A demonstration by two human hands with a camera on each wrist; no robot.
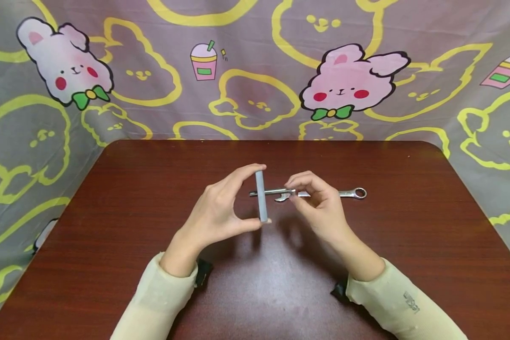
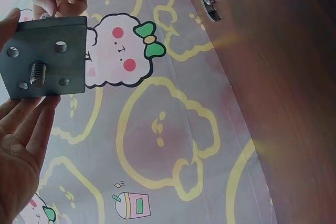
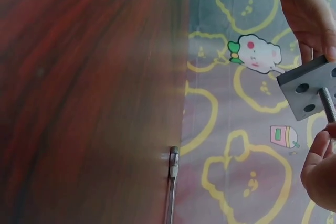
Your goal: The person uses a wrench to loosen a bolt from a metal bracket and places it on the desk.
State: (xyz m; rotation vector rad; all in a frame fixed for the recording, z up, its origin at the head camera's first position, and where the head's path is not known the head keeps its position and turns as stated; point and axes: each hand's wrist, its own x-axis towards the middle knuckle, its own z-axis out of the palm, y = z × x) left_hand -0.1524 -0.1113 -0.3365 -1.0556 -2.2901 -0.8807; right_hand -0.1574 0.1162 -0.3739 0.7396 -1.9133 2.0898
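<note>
Poking in from the near side, two pale sleeves (image 1: 161,293) angle inward across a reddish-brown table (image 1: 110,226), both hands up over the middle of it and well apart from the side edges, so there's decent elbow room either way. Left hand (image 1: 216,208) has a gray square plate (image 1: 262,208) pinched by opposite edges, thumb on the nearer one, fingertips on the farther one, with the plate standing upright off the tabletop. Four holes (image 2: 61,46) sit around its face, and the spot between them has a threaded bolt (image 1: 276,191) running right through, tip sticking out the left side. Right hand (image 1: 320,203) is gripping the bolt's other end, thumb and curled fingers, wrist slanting in from the right. Just past that hand, a shiny wrench (image 1: 347,193) lies on the table, partly hidden, ring end pointing right. Way back, beyond the rounded table corners, hangs a cartoon-print cloth (image 1: 255,56).
</note>
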